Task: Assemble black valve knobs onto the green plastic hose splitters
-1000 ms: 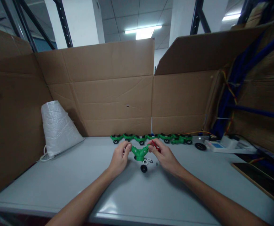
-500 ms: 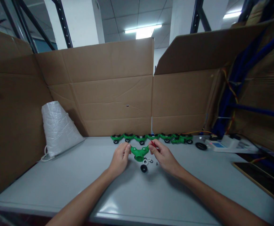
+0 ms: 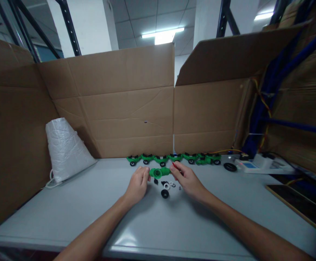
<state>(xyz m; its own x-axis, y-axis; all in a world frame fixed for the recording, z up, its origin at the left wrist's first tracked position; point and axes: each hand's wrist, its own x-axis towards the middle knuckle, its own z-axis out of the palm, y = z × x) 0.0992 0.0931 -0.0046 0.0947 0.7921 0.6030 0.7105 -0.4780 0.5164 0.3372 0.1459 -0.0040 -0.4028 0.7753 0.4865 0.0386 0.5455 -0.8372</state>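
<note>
Above the table, a green plastic Y-shaped hose splitter [image 3: 159, 173] is held between my hands, with a round opening turned toward me. My left hand [image 3: 137, 183] is closed on its left end. My right hand [image 3: 188, 179] pinches around its right end, and a slim red piece [image 3: 174, 165] pokes out between those fingers; its kind is unclear. Beneath the splitter lie a black ring-like cap [image 3: 164, 194], a white ring [image 3: 167, 186], small black parts [image 3: 156, 181] and a thin dark ring [image 3: 173, 185].
Along the back cardboard wall [image 3: 130, 116] runs a row of green splitters with black parts [image 3: 161, 161]. A black ring [image 3: 230, 167] lies right of them, near a white power strip [image 3: 266, 166]. On the left stands a white padded bag [image 3: 67, 152]. A dark board [image 3: 296, 206] lies at right.
The green splitter has been tilted between my hands, so its round opening now faces me instead of pointing downward. Small black parts below it have come into view. The camera has shifted slightly.
</note>
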